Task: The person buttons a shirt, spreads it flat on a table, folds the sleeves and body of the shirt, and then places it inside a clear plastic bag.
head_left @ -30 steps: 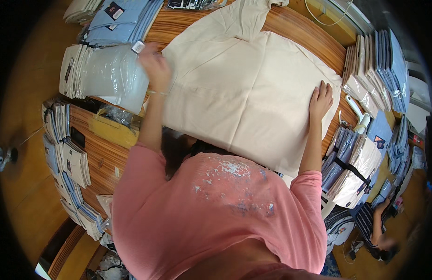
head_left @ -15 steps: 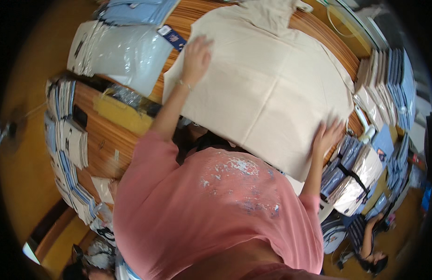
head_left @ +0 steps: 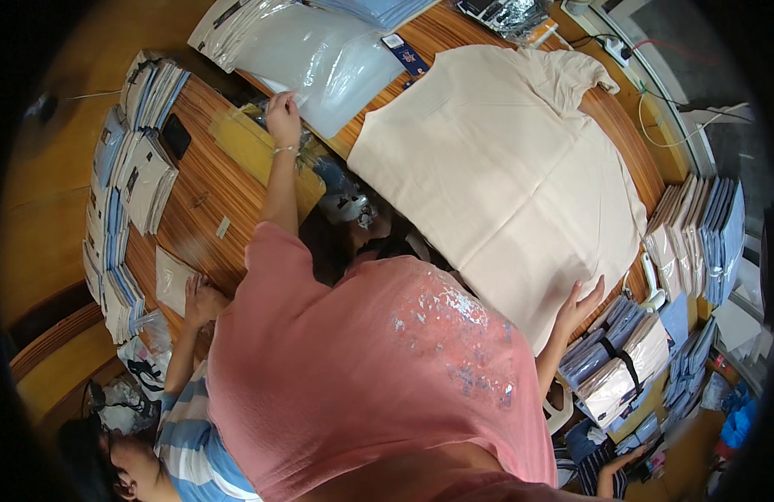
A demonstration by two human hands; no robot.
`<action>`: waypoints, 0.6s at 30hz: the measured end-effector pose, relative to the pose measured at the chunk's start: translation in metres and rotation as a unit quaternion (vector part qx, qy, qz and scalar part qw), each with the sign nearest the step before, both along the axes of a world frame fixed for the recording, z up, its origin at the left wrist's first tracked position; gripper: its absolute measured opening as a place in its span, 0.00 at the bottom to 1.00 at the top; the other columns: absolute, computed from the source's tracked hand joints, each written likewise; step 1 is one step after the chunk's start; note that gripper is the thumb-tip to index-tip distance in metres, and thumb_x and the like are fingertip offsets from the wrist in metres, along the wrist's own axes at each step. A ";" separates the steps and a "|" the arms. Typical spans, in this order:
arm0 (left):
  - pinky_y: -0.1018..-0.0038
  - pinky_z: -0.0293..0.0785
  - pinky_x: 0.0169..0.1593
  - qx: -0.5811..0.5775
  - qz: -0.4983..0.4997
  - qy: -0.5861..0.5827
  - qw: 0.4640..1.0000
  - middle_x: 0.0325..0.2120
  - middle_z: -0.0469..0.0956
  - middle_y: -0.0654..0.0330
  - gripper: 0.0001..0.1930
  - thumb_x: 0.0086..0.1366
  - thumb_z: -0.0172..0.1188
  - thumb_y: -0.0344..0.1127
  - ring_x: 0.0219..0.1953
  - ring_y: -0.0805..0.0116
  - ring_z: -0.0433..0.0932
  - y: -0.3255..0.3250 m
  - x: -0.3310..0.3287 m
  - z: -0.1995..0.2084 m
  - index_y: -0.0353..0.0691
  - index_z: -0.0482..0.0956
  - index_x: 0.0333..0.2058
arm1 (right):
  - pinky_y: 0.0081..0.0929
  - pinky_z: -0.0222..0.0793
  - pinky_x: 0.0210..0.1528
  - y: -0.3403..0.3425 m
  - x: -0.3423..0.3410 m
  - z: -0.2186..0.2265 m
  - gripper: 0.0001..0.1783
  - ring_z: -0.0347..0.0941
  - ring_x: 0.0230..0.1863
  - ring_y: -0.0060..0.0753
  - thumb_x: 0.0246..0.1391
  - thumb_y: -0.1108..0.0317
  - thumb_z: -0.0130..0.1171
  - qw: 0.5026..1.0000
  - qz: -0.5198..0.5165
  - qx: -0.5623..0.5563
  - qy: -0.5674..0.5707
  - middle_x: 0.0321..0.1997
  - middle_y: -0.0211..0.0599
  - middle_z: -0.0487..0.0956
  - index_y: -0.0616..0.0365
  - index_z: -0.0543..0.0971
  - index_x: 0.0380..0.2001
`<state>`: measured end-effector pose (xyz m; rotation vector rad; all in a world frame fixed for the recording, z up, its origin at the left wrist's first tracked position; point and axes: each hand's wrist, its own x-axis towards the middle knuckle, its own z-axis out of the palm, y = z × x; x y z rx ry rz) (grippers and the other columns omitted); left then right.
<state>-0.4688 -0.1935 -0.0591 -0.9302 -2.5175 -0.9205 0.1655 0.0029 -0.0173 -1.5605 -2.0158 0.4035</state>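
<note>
A beige shirt (head_left: 504, 184) lies spread on the wood-grain table, its far-right part bunched up. My right hand (head_left: 581, 308) rests at the shirt's near-right edge, fingers apart, holding nothing. My left hand (head_left: 284, 121) is away from the shirt, at the near-left edge of a stack of clear plastic bags (head_left: 328, 63). Its fingers are curled together by a white corner; what they pinch, if anything, is too small to make out. Below that hand lies a translucent yellow board (head_left: 245, 146). A dark blue hang tag (head_left: 406, 54) sits between the bags and the shirt.
Folded, bagged garments (head_left: 148, 180) line the left side, near a black phone (head_left: 176, 135). More stacks (head_left: 697, 238) stand at right, beside a white handheld device (head_left: 652, 284) and a strapped bundle (head_left: 625, 364). A co-worker's hand (head_left: 205, 303) is at lower left, by a bagged garment (head_left: 174, 280).
My left hand has left the shirt and moved left to the bags. My right hand stays by the shirt's near-right edge. The view has turned left, showing more of a co-worker.
</note>
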 end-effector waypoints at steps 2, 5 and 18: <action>0.66 0.65 0.52 -0.073 -0.032 0.040 0.996 0.41 0.77 0.54 0.12 0.54 0.61 0.32 0.46 0.54 0.71 -0.019 -0.026 -0.011 0.38 0.80 0.39 | 0.41 0.47 0.63 0.008 -0.023 0.010 0.27 0.55 0.62 0.49 0.56 0.64 0.52 0.999 0.034 -0.016 0.035 0.59 0.52 0.62 0.62 0.62 0.57; 0.66 0.66 0.51 -0.135 -0.094 0.015 0.986 0.41 0.77 0.54 0.15 0.52 0.63 0.36 0.45 0.55 0.73 -0.021 -0.050 0.001 0.38 0.80 0.39 | 0.40 0.48 0.63 0.016 -0.064 0.028 0.24 0.56 0.61 0.48 0.56 0.65 0.51 0.991 0.117 -0.050 0.031 0.59 0.50 0.63 0.61 0.66 0.55; 0.73 0.68 0.34 0.062 -0.101 0.300 0.947 0.29 0.79 0.62 0.03 0.55 0.60 0.28 0.29 0.65 0.73 0.011 0.027 0.222 0.39 0.79 0.30 | 0.58 0.42 0.62 -0.015 -0.260 0.056 0.38 0.49 0.66 0.52 0.46 0.59 0.61 0.927 0.347 -0.080 0.119 0.65 0.51 0.55 0.54 0.60 0.60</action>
